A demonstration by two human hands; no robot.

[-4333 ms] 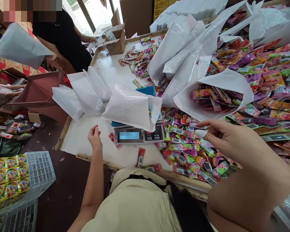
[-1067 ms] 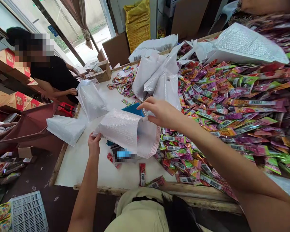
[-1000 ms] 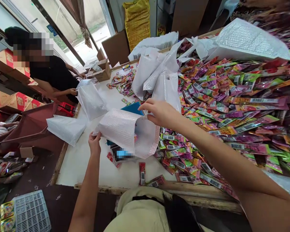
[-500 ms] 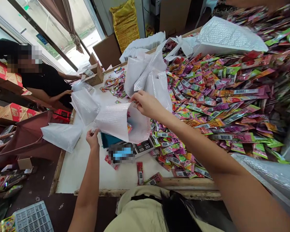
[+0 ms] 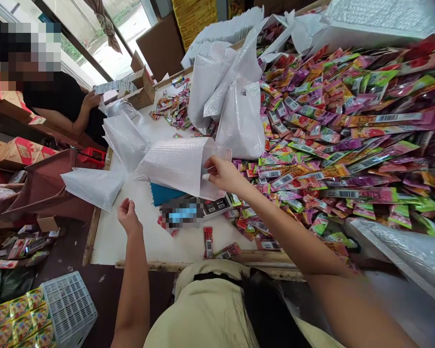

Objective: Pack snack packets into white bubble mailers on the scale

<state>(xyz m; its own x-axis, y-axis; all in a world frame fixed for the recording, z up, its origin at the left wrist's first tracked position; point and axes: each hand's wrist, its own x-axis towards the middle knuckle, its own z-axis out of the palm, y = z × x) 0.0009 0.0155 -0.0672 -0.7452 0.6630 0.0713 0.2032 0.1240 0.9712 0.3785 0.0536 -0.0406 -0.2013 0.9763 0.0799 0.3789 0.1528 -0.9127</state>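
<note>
A white bubble mailer (image 5: 174,164) lies across a digital scale (image 5: 217,205), its mouth toward the right. My right hand (image 5: 223,175) is at that mouth, fingertips beside the edge of the front panel. Its thumb and fingers are bent but apart, and I see nothing gripped between them. My left hand (image 5: 129,216) hovers above the white tabletop (image 5: 148,249), left of the scale and apart from the mailer. Its fingers are curled together with nothing visible in them. A teal item (image 5: 163,193) shows partly under the mailer. Several small candy packets (image 5: 208,241) lie in front of the scale.
A large heap of colourful packets (image 5: 311,130) covers the right side. Other white mailers (image 5: 239,116) stand behind, and more (image 5: 92,186) lie at the left edge. A person in black (image 5: 54,101) holds papers by a cardboard box (image 5: 141,92). A grey crate (image 5: 70,304) stands lower left.
My left hand has let go of the mailer's closed end and drawn back toward me. My right hand has moved down from the upper rim to the mouth. The view has shifted.
</note>
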